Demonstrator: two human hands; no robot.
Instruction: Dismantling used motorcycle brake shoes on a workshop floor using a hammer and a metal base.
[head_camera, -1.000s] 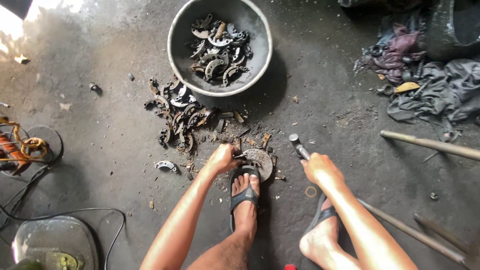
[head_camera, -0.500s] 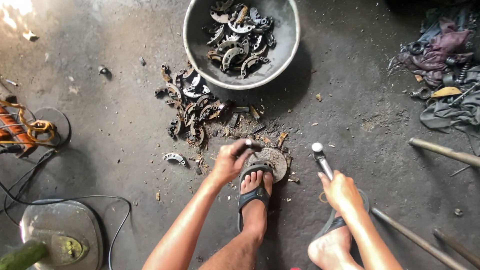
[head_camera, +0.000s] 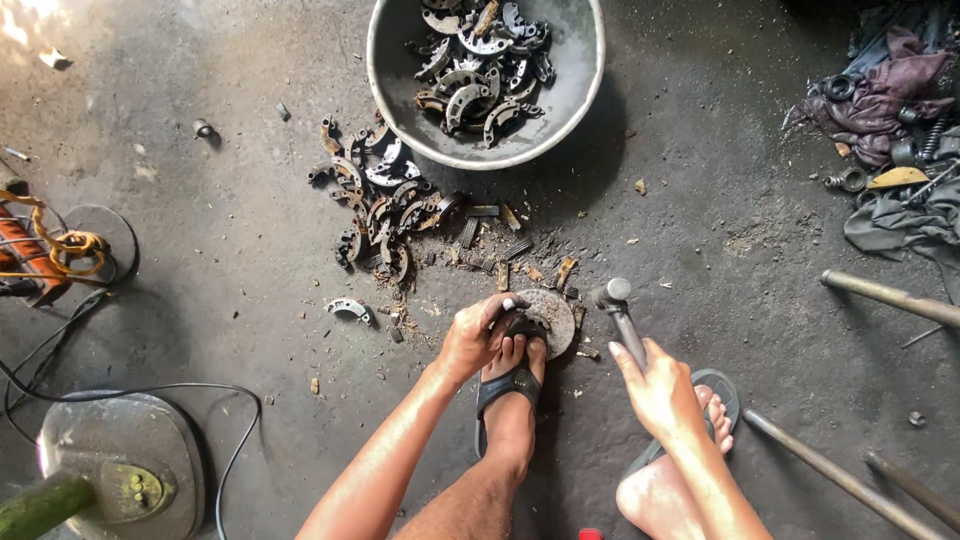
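A small curved metal piece (head_camera: 520, 322) is pinched in the closed fingers of the left hand (head_camera: 478, 338) and pressed onto a round flat block (head_camera: 548, 320), against the toes of a sandalled foot (head_camera: 510, 385), apparently so that it stays put for striking. A hammer (head_camera: 615, 310) is gripped by its handle in the closed right hand (head_camera: 660, 390), its head held just beside the block. Further out, similar curved metal parts are heaped on the concrete floor (head_camera: 230, 260) and inside a grey metal basin (head_camera: 570, 100).
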